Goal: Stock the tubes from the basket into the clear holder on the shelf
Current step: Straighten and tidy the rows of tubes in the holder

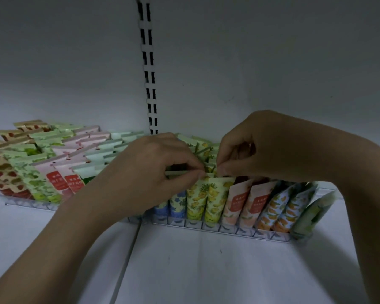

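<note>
Mid-frame, left hand (154, 170) and right hand (246, 150) pinch a yellow tube's (215, 194) flat crimped top: light, soft, best held there.

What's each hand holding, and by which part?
Both the left hand and the right hand pinch the top crimped edge of a yellow-flowered tube in the clear holder.

Dim, soft and bent at the edges

We see a dim, bluish picture, darkest along the top. Our forearms throw soft shadows on the white shelf (206, 270). Detail is soft and slightly blurred, and the wide lens curves straight lines near the edges.
</note>
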Demonstrator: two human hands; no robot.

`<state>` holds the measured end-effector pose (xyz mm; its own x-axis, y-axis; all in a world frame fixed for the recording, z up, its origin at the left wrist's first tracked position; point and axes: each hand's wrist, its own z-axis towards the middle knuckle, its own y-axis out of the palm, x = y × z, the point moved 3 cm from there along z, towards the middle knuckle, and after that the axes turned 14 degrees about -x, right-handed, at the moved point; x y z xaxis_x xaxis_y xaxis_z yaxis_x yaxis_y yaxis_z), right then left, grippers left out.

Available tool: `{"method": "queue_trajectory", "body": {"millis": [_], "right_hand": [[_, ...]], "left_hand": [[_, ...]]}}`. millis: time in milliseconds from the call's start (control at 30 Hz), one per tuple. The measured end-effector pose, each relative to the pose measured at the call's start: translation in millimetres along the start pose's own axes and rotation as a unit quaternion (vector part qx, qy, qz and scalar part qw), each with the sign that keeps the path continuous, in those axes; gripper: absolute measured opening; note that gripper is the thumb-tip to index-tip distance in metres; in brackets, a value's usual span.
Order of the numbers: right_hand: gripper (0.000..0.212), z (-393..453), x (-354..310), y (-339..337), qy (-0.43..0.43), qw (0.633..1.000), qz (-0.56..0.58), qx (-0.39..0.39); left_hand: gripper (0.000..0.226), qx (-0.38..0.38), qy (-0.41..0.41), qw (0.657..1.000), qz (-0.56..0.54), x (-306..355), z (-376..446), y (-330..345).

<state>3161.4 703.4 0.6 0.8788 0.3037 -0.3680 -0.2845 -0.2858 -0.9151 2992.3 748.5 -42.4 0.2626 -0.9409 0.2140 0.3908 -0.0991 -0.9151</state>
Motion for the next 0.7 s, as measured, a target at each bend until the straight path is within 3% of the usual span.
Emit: {"method": "queue_trajectory", "body": {"millis": [167,333,700], "right_hand": [[0.009,-6,13,-15,0.026,0.997,-0.001,0.069],[0.008,0,19,-12,0.041,0.997,-0.011,0.069],[0.007,3,24,-8,0.011,0.999,-0.007,0.042]], "left_hand": [[0.009,0.046,-0.086,0.986,-0.134,-6,6,-18],[0.005,-0.108,-0.112,0.984,-0.087,-16,36,-36],[0.004,-0.177,-0.077,0.974,-0.122,-23,48,-40]]}}
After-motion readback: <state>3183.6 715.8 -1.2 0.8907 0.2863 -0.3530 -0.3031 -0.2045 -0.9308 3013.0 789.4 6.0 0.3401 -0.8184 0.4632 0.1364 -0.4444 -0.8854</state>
